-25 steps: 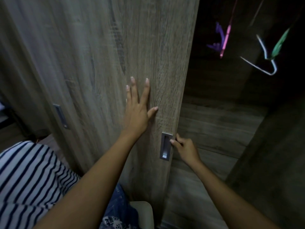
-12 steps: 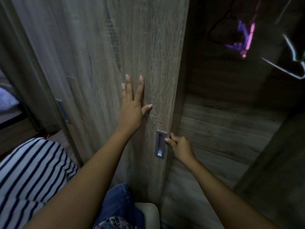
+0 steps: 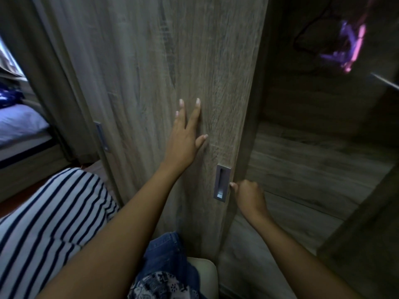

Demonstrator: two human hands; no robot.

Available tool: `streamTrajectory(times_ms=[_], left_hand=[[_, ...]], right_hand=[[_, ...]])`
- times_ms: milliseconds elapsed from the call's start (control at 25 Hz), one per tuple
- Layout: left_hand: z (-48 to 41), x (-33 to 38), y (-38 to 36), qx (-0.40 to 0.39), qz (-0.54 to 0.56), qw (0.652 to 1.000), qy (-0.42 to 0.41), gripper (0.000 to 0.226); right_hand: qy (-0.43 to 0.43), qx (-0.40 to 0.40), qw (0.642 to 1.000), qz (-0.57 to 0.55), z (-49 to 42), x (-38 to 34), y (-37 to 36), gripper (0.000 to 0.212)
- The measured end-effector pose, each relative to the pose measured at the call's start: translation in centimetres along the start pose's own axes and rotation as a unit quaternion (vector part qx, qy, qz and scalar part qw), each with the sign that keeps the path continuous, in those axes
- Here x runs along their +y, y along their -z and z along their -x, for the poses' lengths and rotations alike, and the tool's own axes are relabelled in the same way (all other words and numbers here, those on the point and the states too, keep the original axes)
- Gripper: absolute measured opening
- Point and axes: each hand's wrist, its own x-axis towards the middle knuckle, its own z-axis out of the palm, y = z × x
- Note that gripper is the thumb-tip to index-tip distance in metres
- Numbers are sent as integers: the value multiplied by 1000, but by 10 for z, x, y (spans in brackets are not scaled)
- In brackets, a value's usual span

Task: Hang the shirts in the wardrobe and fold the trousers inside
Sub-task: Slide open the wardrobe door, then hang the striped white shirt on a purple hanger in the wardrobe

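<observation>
Evidently, left hand (image 3: 183, 143): pressed flat, fingers apart, bracing grey-brown wooden wardrobe door (image 3: 151, 61).
Right hand (image 3: 248, 196): gripped its edge, for sliding.

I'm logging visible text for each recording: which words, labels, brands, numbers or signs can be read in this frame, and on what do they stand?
None can be read.
The grey-brown wood-grain sliding wardrobe door and its recessed silver metal handle are plain.
The white, navy-striped garment and the dark floral-patterned fabric below the blue denim garment show pattern only.
The purple and pink hangers are blurred, with no lettering visible.
</observation>
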Motion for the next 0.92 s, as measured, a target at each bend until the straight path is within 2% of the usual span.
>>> streamTrajectory(times_ms=[120, 320, 520, 680, 800, 920], left_hand=[[29, -2, 7, 23, 22, 999, 7, 74], [92, -13, 46, 85, 2, 996, 23, 40], [160, -52, 108, 97, 0, 991, 92, 29], [211, -89, 172, 143, -20, 977, 157, 22], [250, -116, 221, 187, -73, 953, 227, 15], [285, -152, 256, 185, -157, 903, 354, 19]], right_hand=[[1, -6, 999, -39, 18, -8, -7, 38], [96, 19, 983, -156, 58, -50, -27, 30], [140, -17, 943, -302, 104, -114, -48, 25], [183, -46, 914, -358, 137, -177, -64, 17], [244, -78, 891, -376, 159, -226, -74, 12], [291, -100, 869, -387, 169, -266, -87, 12]])
